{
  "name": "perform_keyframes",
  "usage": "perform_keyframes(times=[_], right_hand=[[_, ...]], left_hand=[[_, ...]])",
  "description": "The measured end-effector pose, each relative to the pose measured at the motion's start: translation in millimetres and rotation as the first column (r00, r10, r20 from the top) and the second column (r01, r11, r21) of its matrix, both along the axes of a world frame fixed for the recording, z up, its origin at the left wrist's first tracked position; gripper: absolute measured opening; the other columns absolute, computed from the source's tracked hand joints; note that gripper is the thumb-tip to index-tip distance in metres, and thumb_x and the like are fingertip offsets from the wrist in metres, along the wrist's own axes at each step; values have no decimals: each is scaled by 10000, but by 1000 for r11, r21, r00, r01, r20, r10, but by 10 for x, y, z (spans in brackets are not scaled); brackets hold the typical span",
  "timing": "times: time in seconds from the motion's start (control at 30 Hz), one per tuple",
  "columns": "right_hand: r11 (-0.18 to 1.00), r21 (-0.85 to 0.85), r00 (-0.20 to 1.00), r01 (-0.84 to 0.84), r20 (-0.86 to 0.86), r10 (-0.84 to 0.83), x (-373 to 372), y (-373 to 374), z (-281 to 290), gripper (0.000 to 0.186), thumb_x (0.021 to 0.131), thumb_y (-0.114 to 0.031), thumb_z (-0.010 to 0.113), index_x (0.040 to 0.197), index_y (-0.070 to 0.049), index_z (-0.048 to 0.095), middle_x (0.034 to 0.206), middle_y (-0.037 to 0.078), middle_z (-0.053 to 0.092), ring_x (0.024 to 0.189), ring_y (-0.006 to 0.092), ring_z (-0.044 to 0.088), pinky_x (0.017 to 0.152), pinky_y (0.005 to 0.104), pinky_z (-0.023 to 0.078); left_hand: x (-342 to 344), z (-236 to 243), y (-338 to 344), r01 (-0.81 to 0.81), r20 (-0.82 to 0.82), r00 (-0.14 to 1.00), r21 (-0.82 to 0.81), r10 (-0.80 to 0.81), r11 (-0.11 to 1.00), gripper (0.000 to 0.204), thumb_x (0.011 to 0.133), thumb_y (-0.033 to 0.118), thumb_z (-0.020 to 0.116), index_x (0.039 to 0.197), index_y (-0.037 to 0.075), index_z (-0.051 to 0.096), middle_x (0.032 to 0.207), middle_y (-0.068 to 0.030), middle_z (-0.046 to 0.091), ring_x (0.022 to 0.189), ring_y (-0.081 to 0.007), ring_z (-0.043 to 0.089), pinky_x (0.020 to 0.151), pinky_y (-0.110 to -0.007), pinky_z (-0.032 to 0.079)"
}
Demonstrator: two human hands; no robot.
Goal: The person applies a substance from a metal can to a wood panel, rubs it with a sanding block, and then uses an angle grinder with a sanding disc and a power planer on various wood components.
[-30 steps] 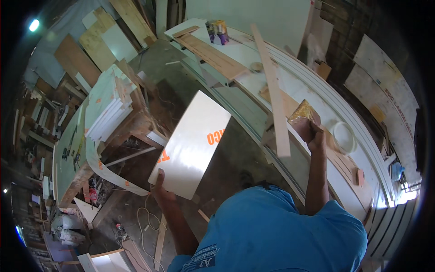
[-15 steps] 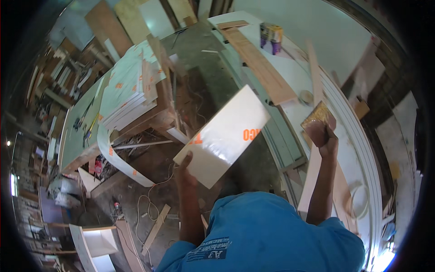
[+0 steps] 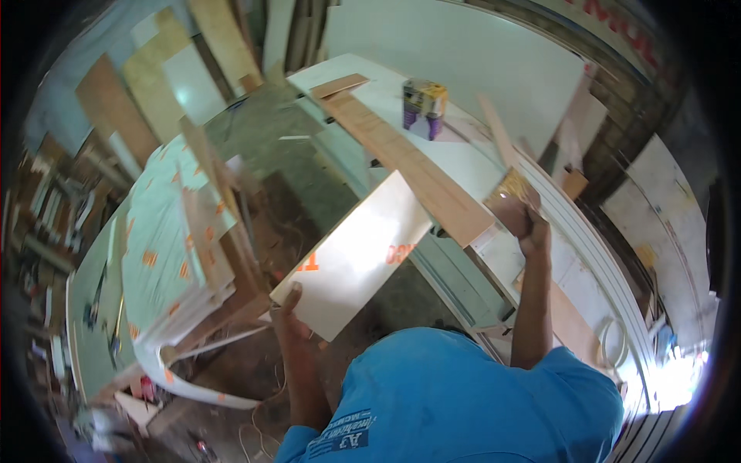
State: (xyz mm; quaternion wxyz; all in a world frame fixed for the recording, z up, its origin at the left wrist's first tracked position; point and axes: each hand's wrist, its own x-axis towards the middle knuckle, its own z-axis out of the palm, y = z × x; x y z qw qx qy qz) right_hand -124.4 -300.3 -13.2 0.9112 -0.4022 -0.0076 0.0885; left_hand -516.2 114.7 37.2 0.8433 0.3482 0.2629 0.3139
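Note:
A rectangular white board [image 3: 351, 270] with a glossy film and orange print is gripped at its near left corner by my left hand [image 3: 293, 315], thumb on top. It tilts up in front of me, above the floor. In my right hand [image 3: 535, 234] is a small square brown piece [image 3: 509, 207] with a shiny yellowish coating along its far side; its exact kind I cannot make out. That hand is raised over the white bench [image 3: 455, 158] on the right, and the board and the square piece are apart.
On the bench lie a long wooden plank [image 3: 409, 162] and a purple and yellow can [image 3: 424, 109]. A white round container [image 3: 614, 343] stands at its near end. To the left, film-covered panels [image 3: 158, 231] are stacked beside a green tabletop [image 3: 85, 339] with tools.
My view has turned, so the bench and stacked panels sit further left and lower. Both hands keep their hold, and the square piece now appears closer to the plank's near end.

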Motion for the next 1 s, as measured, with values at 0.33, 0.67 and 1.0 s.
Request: perform_keyframes(times=[0.33,0.67,1.0], right_hand=[[998,-13,996,60,-71,-61,1074,1298,328,243,1006,-129,555,1196,11,615,1112,139,686,997,259,686,917,378,557],[976,-138,977,168,-107,-184,3384,2484,417,253,963,-82,615,1184,33,571,1080,162,659,918,279,697,766,399,608],[876,-363,904,318,-162,-396,4567,3745,409,178,913,-22,634,1089,7,637,996,134,654,864,255,683,688,378,590]], left_hand=[[872,-261,1211,10,-61,998,153,0,988,394,846,97,736,1189,-70,640,1113,-144,698,992,-251,690,927,-392,528],[1983,-134,2008,-35,-108,992,210,59,977,422,816,73,765,1186,-80,631,1108,-161,699,991,-261,693,906,-401,548],[3112,92,2816,64,-158,987,260,-22,963,497,824,133,773,1237,-81,595,1158,-184,666,1050,-281,659,957,-425,517]])
